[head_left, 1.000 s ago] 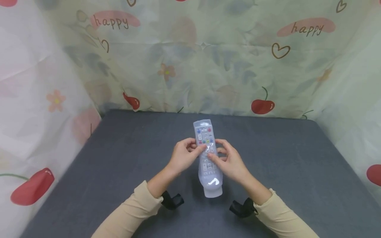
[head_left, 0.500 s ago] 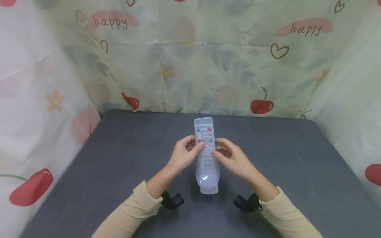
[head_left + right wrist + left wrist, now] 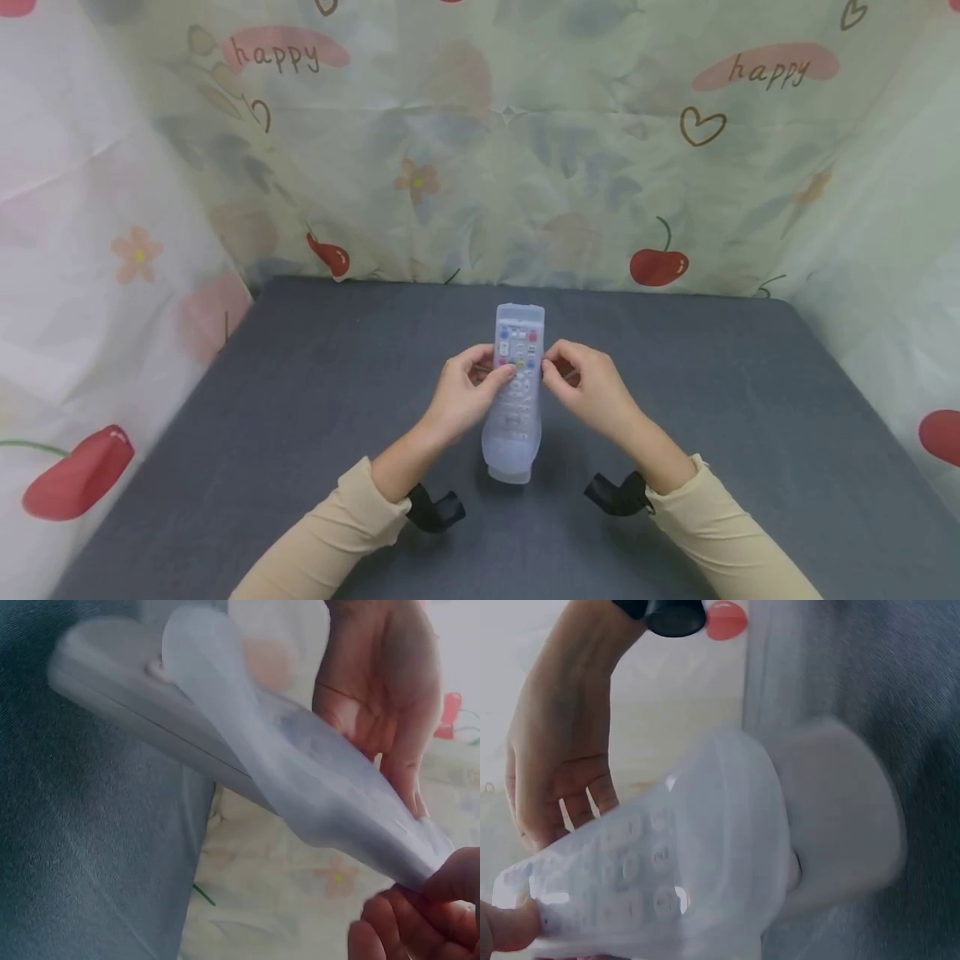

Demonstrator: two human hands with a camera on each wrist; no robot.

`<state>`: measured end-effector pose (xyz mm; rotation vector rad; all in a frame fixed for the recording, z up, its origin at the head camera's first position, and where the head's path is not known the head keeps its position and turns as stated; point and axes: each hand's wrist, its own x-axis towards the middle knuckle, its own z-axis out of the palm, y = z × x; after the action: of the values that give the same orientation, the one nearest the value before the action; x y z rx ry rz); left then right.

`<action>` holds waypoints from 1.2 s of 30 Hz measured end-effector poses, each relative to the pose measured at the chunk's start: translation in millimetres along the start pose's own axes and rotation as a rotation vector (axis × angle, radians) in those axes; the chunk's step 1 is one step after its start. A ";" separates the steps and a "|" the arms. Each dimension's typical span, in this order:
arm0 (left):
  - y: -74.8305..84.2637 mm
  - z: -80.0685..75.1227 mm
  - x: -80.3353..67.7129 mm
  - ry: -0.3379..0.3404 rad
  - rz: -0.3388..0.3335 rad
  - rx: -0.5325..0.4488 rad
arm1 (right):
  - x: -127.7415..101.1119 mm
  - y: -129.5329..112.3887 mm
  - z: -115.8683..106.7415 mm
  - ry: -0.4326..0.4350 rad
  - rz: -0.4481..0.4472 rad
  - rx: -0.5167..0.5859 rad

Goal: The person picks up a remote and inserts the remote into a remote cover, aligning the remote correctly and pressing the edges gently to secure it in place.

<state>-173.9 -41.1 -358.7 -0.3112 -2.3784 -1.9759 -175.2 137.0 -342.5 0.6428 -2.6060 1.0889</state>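
A white remote control [image 3: 840,817] with coloured buttons sits partly inside a translucent soft cover [image 3: 513,450]. Its end nearest the person pokes out past the cover's wide lip, and in the right wrist view the grey-white remote body [image 3: 142,712] shows bare below the lifted cover [image 3: 307,787]. My left hand [image 3: 461,396] grips the left side, thumb on the button face and fingers behind. On the other side, my right hand [image 3: 592,387] pinches the cover's right edge between thumb and forefinger. Both are held above the table, the far end pointing away from the person.
A dark grey cloth-covered table [image 3: 360,350] lies underneath. Patterned curtains [image 3: 465,167] with cherries and lettering hang behind and at both sides. Black straps with camera mounts [image 3: 438,510] stick out from both wrists.
My right thumb has moved off the button face to the right edge, where it now pinches the cover. The remote's near end has swung left. My left hand keeps its grip.
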 end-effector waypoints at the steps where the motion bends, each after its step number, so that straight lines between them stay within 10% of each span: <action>1: 0.3 0.0 -0.2 0.006 -0.011 -0.016 | -0.1 -1.3 0.8 0.016 -0.025 -0.044; 9: 3.1 -0.2 2.0 0.035 -0.084 -0.134 | -3.4 -4.9 7.7 0.152 -0.199 -0.312; 27: 2.4 7.5 4.6 0.132 -0.191 -0.260 | -6.6 -1.6 13.8 0.230 -0.335 -0.479; 36: 1.0 8.8 8.3 0.160 -0.082 -0.189 | -16.2 -1.7 27.0 0.021 -0.052 -0.025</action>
<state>-181.0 -31.3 -358.1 -0.0568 -2.1466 -2.1756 -161.7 121.4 -366.3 0.6859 -2.5655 1.0409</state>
